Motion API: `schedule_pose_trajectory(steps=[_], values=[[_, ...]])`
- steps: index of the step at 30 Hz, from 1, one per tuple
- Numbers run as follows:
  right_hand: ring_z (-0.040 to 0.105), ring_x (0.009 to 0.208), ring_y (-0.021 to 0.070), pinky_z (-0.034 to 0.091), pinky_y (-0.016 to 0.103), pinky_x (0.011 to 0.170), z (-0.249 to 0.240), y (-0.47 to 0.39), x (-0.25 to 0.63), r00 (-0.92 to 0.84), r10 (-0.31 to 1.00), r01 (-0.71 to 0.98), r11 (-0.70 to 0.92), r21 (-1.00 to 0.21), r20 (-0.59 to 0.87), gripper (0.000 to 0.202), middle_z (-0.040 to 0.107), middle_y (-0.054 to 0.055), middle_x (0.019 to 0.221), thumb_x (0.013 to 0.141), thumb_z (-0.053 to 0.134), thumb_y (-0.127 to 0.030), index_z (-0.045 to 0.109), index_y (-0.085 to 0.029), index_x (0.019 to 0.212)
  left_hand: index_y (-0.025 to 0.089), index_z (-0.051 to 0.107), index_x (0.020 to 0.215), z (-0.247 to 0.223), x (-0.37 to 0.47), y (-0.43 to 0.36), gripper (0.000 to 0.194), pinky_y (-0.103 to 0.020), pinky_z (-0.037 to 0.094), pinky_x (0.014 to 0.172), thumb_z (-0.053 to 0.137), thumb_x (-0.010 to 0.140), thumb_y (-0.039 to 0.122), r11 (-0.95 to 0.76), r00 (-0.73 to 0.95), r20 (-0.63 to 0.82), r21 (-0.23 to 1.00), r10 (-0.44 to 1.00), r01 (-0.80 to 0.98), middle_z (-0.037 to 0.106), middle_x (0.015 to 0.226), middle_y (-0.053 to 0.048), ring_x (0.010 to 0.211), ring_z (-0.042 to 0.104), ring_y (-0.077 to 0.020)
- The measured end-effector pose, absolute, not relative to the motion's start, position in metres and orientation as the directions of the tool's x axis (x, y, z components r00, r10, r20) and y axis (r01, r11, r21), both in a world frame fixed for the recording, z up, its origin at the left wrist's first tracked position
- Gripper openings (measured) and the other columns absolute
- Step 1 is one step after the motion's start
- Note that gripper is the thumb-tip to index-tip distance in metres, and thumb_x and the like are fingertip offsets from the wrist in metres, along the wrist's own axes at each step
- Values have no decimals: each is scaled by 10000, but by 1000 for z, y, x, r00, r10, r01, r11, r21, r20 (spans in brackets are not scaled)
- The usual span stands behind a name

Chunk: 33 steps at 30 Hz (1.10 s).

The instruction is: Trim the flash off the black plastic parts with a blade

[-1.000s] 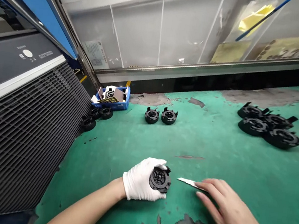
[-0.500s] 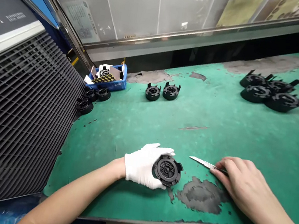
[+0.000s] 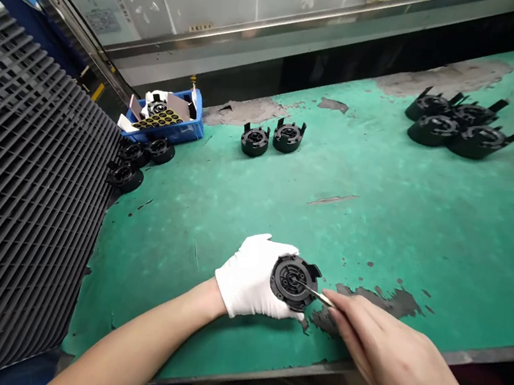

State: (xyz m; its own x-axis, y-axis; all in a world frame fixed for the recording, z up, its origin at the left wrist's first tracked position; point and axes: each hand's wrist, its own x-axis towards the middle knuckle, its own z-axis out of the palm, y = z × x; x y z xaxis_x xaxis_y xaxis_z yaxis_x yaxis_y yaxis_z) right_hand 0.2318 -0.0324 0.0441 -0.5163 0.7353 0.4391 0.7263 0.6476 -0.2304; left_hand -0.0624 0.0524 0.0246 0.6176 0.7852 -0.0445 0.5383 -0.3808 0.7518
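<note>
My left hand (image 3: pixel 256 280), in a white glove, is closed around a round black plastic part (image 3: pixel 290 295) with a ribbed, ringed face turned up and a tab on its rim. In my bare right hand (image 3: pixel 371 332) I pinch a thin knife (image 3: pixel 322 297) that looks like a scalpel. Its tip lies over the middle of the black part; whether it touches the plastic I cannot tell. Both hands are above the front of the green mat.
Two similar black parts (image 3: pixel 287 138) stand at mid-back, with several more (image 3: pixel 480 141) grouped at back right. Others sit beside a blue bin (image 3: pixel 189 129) holding assorted pieces. Stacked black grids (image 3: pixel 19 196) line the left side. The green mat (image 3: pixel 215 212) has worn grey patches.
My right hand has moved left with the knife, bringing its tip from beside the black part to over its centre. The whole view has shifted slightly.
</note>
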Motion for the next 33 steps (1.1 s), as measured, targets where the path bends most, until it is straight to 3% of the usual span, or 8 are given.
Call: schedule_pose_trajectory(steps=[6,8,12,15,18,22,25,33], values=[[863,870,199,581,371,745,49,-23,232,-577,695,745,663,-71,429,286,899,41,1092,1384,469,-285,740,-216,1444,299,852,1203,21,-60,52,717,-667,534,1520,1158,768,779,-390,621,-31,753,783,530,972,1224,-43,1233,984,-408],[843,873,202,567,369,753,50,-22,232,-576,698,759,650,-38,425,310,889,40,1091,1378,445,-255,741,-220,1464,294,863,1285,15,-59,51,819,-685,517,1548,1185,710,781,-396,601,-15,739,799,545,981,1300,-71,1286,981,-431],[789,824,196,531,370,740,51,-20,231,-567,706,769,639,-35,423,292,820,15,1000,1331,497,-169,757,-205,1459,238,815,1589,0,-60,48,1223,-718,475,1599,1219,585,806,-388,562,13,736,827,554,948,1558,-180,1534,905,-512],[782,823,198,534,374,758,50,-20,231,-556,711,758,647,-89,431,238,816,16,1011,1328,565,-212,758,-203,1468,231,765,1696,-6,-61,47,1314,-738,458,1614,1199,600,814,-399,566,20,729,824,557,917,1644,-203,1640,845,-533],[795,847,192,551,359,796,49,-23,232,-559,709,739,661,-129,429,238,832,35,1057,1339,571,-237,755,-189,1483,253,774,1684,-2,-61,45,1233,-730,463,1614,1179,635,760,-428,584,27,708,811,562,914,1654,-186,1623,857,-526],[764,811,192,521,368,770,46,-26,228,-574,695,748,660,-69,432,242,825,24,993,1332,550,-171,760,-190,1451,298,835,1512,12,-60,45,919,-698,479,1605,1118,712,650,-431,587,11,690,810,581,942,1583,-140,1569,890,-498],[806,868,204,533,375,783,44,-26,228,-568,701,760,648,-52,432,235,887,44,1075,1350,543,-207,754,-212,1453,319,849,1407,20,-59,46,791,-699,489,1594,1105,728,636,-419,588,-20,684,808,598,952,1545,-112,1541,903,-487],[843,859,240,592,396,759,35,-32,241,-533,755,768,621,-156,381,250,902,45,1084,1321,611,-318,799,-276,1479,309,802,1579,23,-60,48,990,-714,364,1651,1146,720,664,-405,626,-63,711,778,575,906,1662,-143,1564,885,-486]])
